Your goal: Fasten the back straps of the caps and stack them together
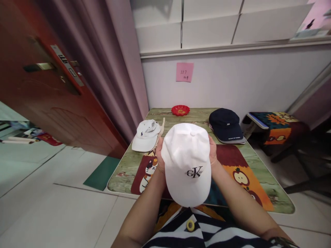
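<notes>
A white baseball cap (184,148) with dark "CK" lettering is held up in front of me, its brim pointing toward my body. My left hand (160,155) grips the cap's left side, and my right hand (213,151) grips its right side; the cap hides most of the fingers. Just beyond my left hand, a second white cap (147,136) with a small dark logo lies on the table, its strap sticking up. Dark navy caps (224,124) sit stacked at the table's right, a lighter brim showing underneath.
The wood-patterned table (121,174) carries a colourful cartoon mat (230,156). A red scalloped dish (180,110) stands at the back by the wall, under a pink note (184,72). A brown door (85,103) is to the left, and a cloth-covered stool (278,129) to the right.
</notes>
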A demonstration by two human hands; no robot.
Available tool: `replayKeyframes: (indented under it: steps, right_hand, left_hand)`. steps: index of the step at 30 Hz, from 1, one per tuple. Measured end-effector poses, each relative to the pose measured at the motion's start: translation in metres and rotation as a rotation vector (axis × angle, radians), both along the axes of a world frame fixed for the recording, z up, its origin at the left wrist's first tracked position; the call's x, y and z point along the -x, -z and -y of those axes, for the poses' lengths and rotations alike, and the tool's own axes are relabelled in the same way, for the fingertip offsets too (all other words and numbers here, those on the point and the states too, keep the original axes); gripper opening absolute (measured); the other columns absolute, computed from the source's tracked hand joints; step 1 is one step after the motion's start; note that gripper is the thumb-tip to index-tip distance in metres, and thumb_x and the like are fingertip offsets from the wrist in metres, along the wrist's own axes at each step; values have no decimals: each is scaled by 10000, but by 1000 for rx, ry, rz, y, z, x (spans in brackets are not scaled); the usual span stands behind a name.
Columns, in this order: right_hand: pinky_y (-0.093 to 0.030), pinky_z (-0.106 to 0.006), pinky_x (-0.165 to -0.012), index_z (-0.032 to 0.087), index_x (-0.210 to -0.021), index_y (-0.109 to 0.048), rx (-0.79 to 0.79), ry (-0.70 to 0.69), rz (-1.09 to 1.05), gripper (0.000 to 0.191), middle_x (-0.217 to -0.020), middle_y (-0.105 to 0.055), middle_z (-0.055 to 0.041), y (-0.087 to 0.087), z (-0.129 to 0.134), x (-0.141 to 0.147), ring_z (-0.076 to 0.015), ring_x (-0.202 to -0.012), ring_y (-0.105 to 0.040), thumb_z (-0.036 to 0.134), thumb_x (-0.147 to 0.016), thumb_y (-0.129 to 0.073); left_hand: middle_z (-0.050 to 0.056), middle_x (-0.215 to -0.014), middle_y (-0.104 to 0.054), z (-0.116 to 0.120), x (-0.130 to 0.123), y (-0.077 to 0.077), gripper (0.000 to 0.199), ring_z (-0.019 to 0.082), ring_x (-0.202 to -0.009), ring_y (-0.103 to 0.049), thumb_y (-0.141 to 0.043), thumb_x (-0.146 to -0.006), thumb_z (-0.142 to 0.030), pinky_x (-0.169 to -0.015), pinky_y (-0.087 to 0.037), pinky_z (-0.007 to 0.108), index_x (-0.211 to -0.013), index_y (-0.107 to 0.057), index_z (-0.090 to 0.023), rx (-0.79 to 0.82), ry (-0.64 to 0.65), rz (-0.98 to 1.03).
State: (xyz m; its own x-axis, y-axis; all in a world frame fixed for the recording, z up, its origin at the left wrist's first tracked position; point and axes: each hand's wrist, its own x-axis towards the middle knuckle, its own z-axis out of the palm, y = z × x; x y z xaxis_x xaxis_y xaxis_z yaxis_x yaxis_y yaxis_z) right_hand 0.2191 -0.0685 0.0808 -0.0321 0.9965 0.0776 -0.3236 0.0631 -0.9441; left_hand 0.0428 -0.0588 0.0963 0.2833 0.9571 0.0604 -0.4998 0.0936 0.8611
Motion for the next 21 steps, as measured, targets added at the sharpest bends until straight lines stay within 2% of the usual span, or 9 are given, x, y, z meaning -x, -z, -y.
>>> replayKeyframes:
  steps: [5,7,9,12,16,18,21]
  right_hand:
    - [-440,-520,-1080,226,-1355,-594,11,23,-73,797,-1241,-710,-100,-6,1,-14,-342,-1226,-603,760,-861,-268]
    - [-432,-518,-1093,219,-1354,-594,23,11,-98,806,-1242,-710,-102,-7,-3,-18,-336,-1244,-592,769,-861,-270]
    - [-426,-530,-1099,208,-1361,-585,54,-3,-156,799,-1240,-712,-102,-6,-5,-20,-332,-1252,-590,765,-866,-294]
    - [-434,-558,-1085,189,-1326,-607,149,-28,-270,780,-1212,-727,-113,2,4,-17,-339,-1247,-600,764,-875,-335]
    - [-492,-530,-1038,179,-1220,-660,314,-58,-430,637,-1153,-751,-130,20,39,-3,-333,-1180,-655,693,-888,-484]
    - [-518,-470,-1028,175,-1208,-659,339,-23,-485,453,-1139,-760,-113,29,53,3,-300,-1123,-692,460,-857,-680]
    - [-552,-425,-1000,151,-1195,-660,308,66,-499,435,-1117,-767,-112,26,53,-3,-279,-1049,-724,248,-787,-775]
  left_hand:
    - [162,-1127,-730,8,5,8,917,359,-1199,-629,-388,-743,-907,-978,-502,525,-1245,-661,-190,122,170,84]
    - [154,-1091,-747,12,7,16,804,358,-1166,-655,-493,-756,-839,-983,-505,529,-1202,-682,-197,196,238,74]
    - [143,-1007,-769,14,9,23,611,357,-1118,-682,-649,-764,-685,-995,-507,524,-1122,-715,-195,263,293,38]
    - [139,-924,-781,9,14,27,481,356,-1096,-695,-713,-772,-572,-1016,-506,521,-1055,-743,-184,297,337,7]
    - [123,-1022,-781,-10,14,25,547,332,-1176,-661,-646,-811,-630,-1056,-491,501,-1152,-719,-208,225,281,95]
    - [113,-1088,-771,-19,7,27,545,315,-1207,-644,-623,-842,-613,-1070,-484,481,-1206,-690,-213,223,229,122]
    - [114,-1136,-756,-27,-6,42,558,294,-1156,-667,-552,-885,-636,-1024,-512,459,-1224,-658,-205,225,69,84]
